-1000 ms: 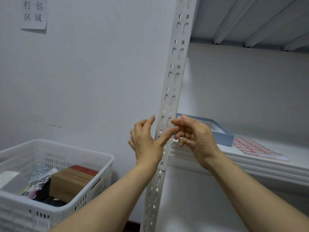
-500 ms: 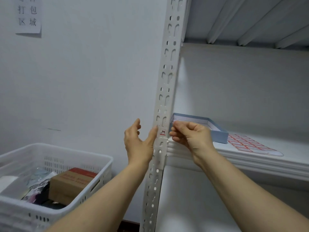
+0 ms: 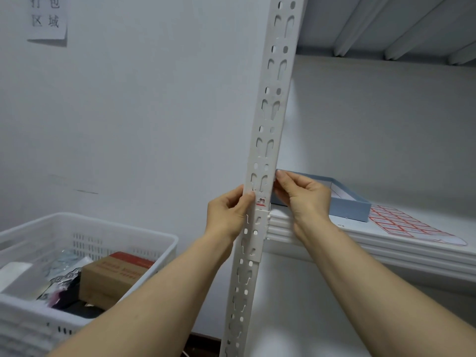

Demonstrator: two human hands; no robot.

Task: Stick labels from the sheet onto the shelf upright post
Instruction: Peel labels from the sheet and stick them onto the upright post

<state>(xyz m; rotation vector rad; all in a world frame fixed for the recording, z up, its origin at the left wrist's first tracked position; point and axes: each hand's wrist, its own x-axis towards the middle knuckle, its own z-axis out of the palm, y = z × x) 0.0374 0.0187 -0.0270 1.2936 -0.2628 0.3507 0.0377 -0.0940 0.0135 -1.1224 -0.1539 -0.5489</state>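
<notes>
While both hands frame the post, the scene runs from largest to smallest:

Upright post (image 3: 268, 140): white slotted steel, rigid; it should take firm pressing without giving.

Shelf board (image 3: 386, 243): carries a blue tray (image 3: 345, 210) and the label sheet.

White crate (image 3: 85, 243): on the floor to the left, holding a brown carton (image 3: 116, 274) with red print too blurred to read.

Label sheet (image 3: 404, 225): red-bordered stickers lying flat, well apart from the hands; thin and floppy, best lifted by a corner.

Left hand (image 3: 228, 215): curled round the post's left edge, thumb tip touching the label.

Right hand (image 3: 302, 195): fingertips pinching the post's right edge; holding nothing else that I can see.

Label (image 3: 261, 201): stuck on the post face at shelf height; light, flimsy, likely to crease; its print is unreadable.

Wall notice (image 3: 46, 18): reads 打包区域.
</notes>
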